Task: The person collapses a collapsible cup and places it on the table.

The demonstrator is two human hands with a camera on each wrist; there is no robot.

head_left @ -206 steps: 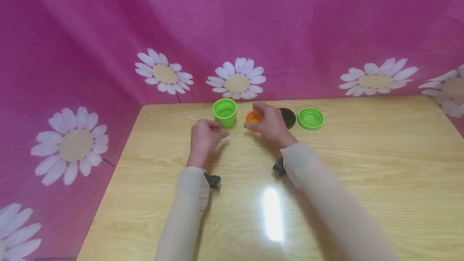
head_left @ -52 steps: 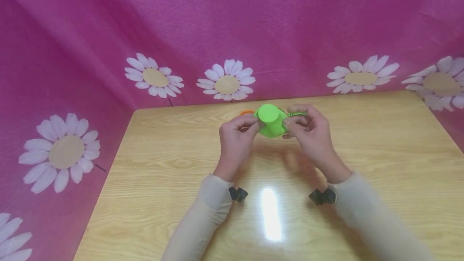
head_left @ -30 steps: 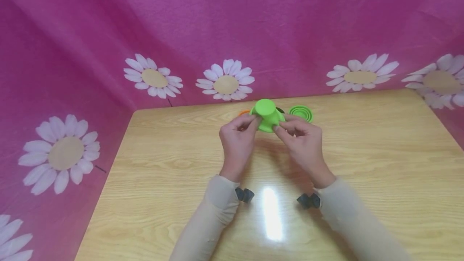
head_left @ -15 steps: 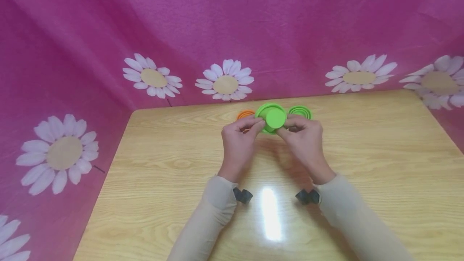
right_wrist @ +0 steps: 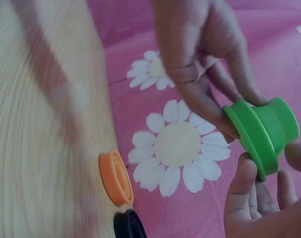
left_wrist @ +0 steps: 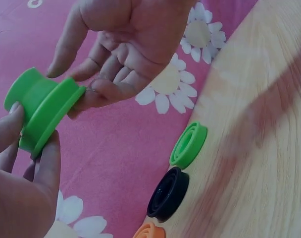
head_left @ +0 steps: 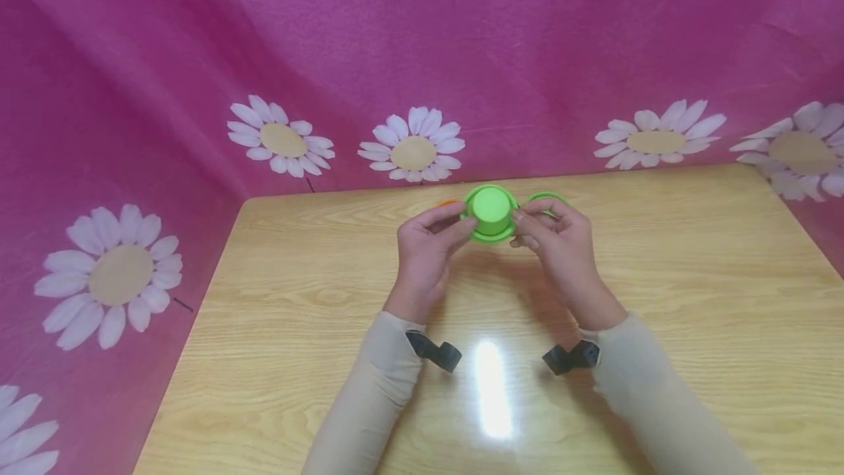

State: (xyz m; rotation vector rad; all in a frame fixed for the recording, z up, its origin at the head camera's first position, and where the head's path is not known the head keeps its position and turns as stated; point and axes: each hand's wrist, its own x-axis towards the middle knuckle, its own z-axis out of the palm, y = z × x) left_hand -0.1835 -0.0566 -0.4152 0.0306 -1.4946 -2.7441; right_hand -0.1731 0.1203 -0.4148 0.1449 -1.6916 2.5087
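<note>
A green collapsible cup [head_left: 491, 210] is held upside down above the back of the table, its base toward the head camera. Its wall is partly folded, so a short cone rises from the wide rim, as the left wrist view shows from the side on the cup [left_wrist: 39, 106]. My left hand [head_left: 425, 255] pinches the rim on one side, thumb near the base. Opposite it, my right hand [head_left: 565, 259] holds the other side with thumb and fingers; its fingertips are at the rim in the left wrist view.
Behind the hands, along the table's back edge, lie a folded orange cup [right_wrist: 116, 177], a folded black cup [left_wrist: 168, 194] and a second green folded cup [left_wrist: 189, 145]. A pink daisy-print cloth [head_left: 527, 57] hangs beyond the wooden table [head_left: 297, 299].
The green cup stood upright and extended on the table earlier; now both hands hold it inverted and it is shorter. The right fingers have shifted along its side.
</note>
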